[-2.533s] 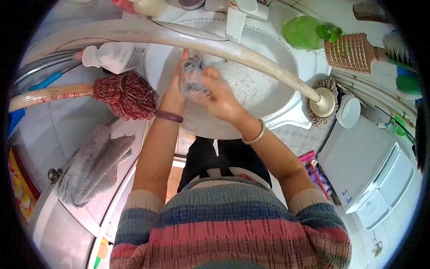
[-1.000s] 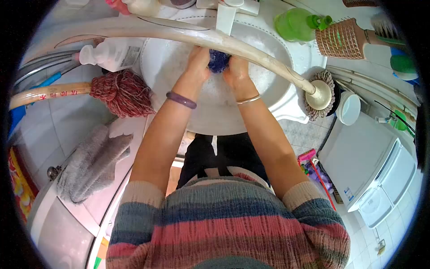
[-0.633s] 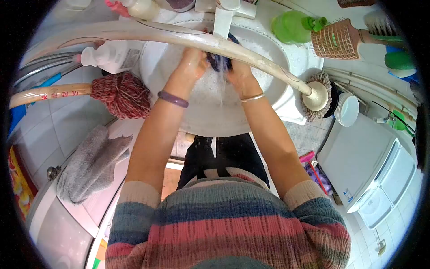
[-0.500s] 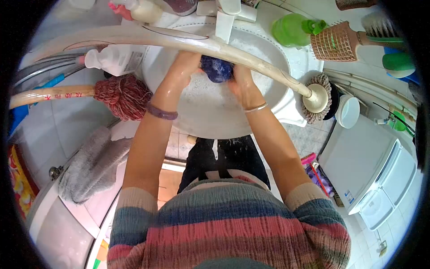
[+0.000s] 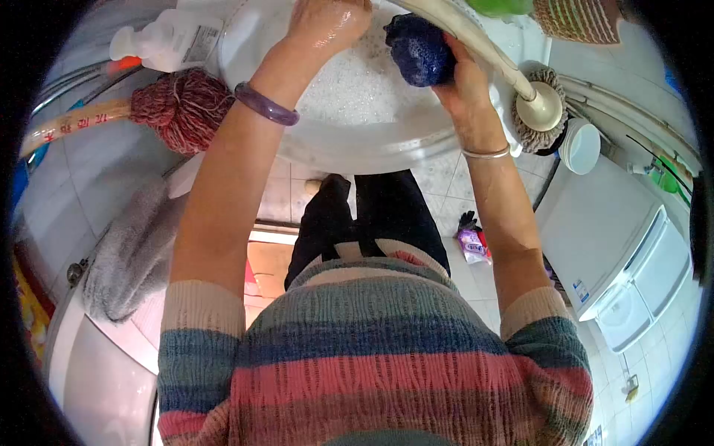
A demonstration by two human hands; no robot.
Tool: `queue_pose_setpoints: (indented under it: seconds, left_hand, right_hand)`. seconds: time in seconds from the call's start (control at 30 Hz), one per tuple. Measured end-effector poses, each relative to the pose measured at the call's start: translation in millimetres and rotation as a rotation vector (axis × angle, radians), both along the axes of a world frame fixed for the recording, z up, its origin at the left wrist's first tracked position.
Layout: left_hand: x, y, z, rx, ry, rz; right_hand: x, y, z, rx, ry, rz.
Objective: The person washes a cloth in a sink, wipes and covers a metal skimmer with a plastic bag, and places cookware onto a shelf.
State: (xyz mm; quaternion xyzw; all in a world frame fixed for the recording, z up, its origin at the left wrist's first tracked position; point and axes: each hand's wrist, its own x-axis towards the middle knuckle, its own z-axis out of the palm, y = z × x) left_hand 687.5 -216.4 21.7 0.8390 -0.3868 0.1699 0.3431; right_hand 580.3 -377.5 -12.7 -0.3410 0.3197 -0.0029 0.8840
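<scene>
The right hand [image 5: 465,88] has its grip closed around one side of a dark blue bundle [image 5: 419,52], wet and crumpled, at the top of the frame just right of centre, above the basin [image 5: 364,152]. Holding it there probably lets any drips fall into the suds [image 5: 357,93] rather than onto the floor [image 5: 450,189]. The left hand [image 5: 331,24] is at the top edge, left of the bundle and apart from it; its skin is wet and its fingers are bent, but the frame cuts it off, so I cannot tell whether that grip holds anything. Both sleeves [image 5: 202,308] end near the elbows, likely to keep them dry.

The basin is white and glossy, with foam spread over its inside. A pale pole [image 5: 483,41] slants across the upper right, ending at a grey mop head [image 5: 526,137], perhaps stored beside the basin to save space. At upper left, a red mop [image 5: 182,111] sits below a white bottle [image 5: 167,39].

The room looks like a tight washroom: pale tiles underfoot, a grey towel [image 5: 126,260] draped at left, a white bucket [image 5: 580,146] beside the mop head, and a white boxy unit [image 5: 602,230] at right
</scene>
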Motion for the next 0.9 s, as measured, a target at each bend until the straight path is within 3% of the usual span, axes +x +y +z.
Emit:
queue_pose_setpoints:
  seconds: [0.03, 0.13, 0.23, 0.3, 0.37, 0.43, 0.5, 0.63, 0.67, 0.77, 0.8, 0.9]
  left_hand:
    - [-7, 0, -10, -0.121, -0.012, 0.012]
    - [-51, 18, -30, -0.267, 0.853, 0.258]
    - [-88, 20, -10, -0.872, 1.966, 0.284]
    - [-95, 22, 7, -1.186, 2.032, 0.03]
    - [-93, 22, 1, -1.361, 1.897, 0.082]
    - [-89, 26, 6, -1.474, 1.874, 0.102]
    - [-86, 30, 18, -1.529, 1.866, 0.159]
    - [-83, 38, 19, -1.291, 1.893, 0.184]
    - [-84, 44, 22, -1.288, 1.885, 0.073]
    - [-83, 53, 15, -1.566, 2.034, -0.287]
    - [-86, 43, 26, -1.605, 1.939, 0.004]
    - [-88, 31, 15, -1.624, 1.687, 0.252]
  right_hand:
    - [-4, 0, -1, -0.045, 0.019, 0.012]
    - [-9, 14, 5, -0.092, -0.076, 0.072]
    - [-18, 43, 31, -0.319, -0.196, 0.218]
    - [-20, 62, 34, -0.694, -0.318, 0.35]
    - [-13, 65, 36, -1.215, -0.601, 0.378]
    - [-4, 64, 48, -1.439, -0.773, 0.303]
    - [-3, 69, 48, -1.306, -0.745, 0.241]
    - [2, 78, 49, -1.074, -0.737, 0.385]
    - [1, 79, 55, -1.18, -0.806, 0.434]
    - [11, 83, 49, -1.096, -0.955, 0.412]
    - [11, 86, 51, -1.095, -0.967, 0.35]
    - [0, 102, 51, -0.689, -0.563, 0.151]
